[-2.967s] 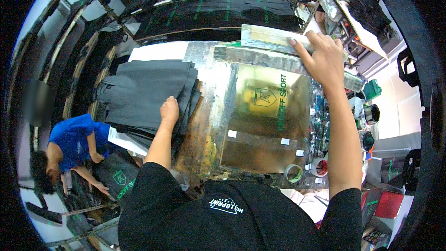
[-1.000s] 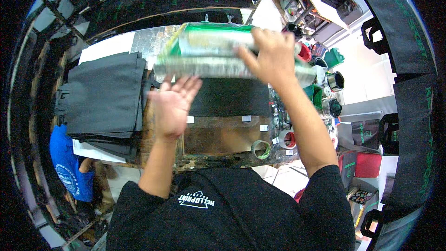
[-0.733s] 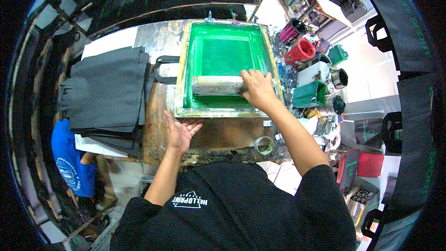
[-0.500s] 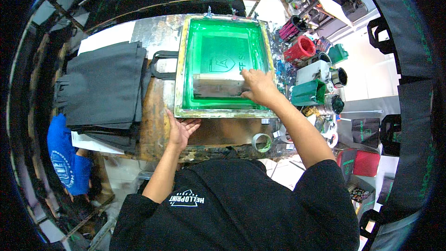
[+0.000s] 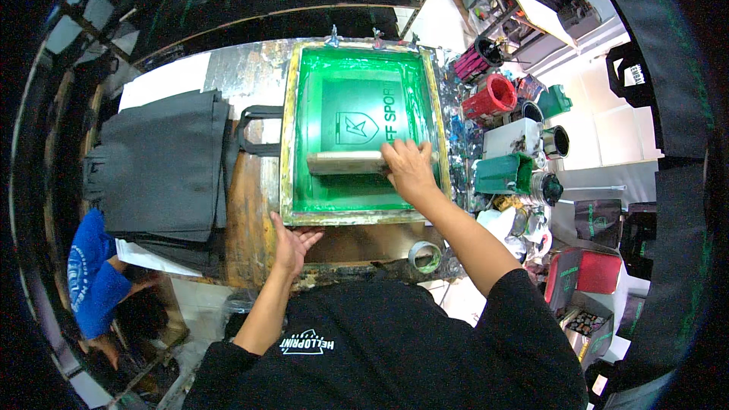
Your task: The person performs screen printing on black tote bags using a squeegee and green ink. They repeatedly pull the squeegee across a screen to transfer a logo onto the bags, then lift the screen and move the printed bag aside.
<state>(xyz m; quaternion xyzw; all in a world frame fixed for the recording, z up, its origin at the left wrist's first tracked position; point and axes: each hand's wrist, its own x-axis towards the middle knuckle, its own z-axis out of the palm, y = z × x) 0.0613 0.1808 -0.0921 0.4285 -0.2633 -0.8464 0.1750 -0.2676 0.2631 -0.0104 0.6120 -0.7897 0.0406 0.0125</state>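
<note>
My right hand (image 5: 410, 171) is closed around the right end of a wooden-handled squeegee (image 5: 342, 162), which stands across the lower half of a green printing screen (image 5: 323, 91). Above the squeegee, a shield emblem and lettering show in the mesh. The screen's ink-stained frame (image 5: 286, 144) sits on the worktable. At its near left corner is my left hand (image 5: 292, 247), palm up, thumb and fingers apart against the near edge, gripping nothing I can see. A black bag handle (image 5: 262, 130) sticks out from under the frame's left side; the rest is hidden.
A stack of black fabric bags (image 5: 159, 167) lies left of the screen. Right stand a red ink tub (image 5: 493, 99), a green container (image 5: 501, 175) and cans. A tape roll (image 5: 424, 257) lies at the near edge. A person in blue (image 5: 95, 281) is at lower left.
The squeegee has gone from leaning flat to standing more upright in my right hand, and more of the emblem and lettering shows. The whole scene sits lower in view. My left hand stays by the corner.
</note>
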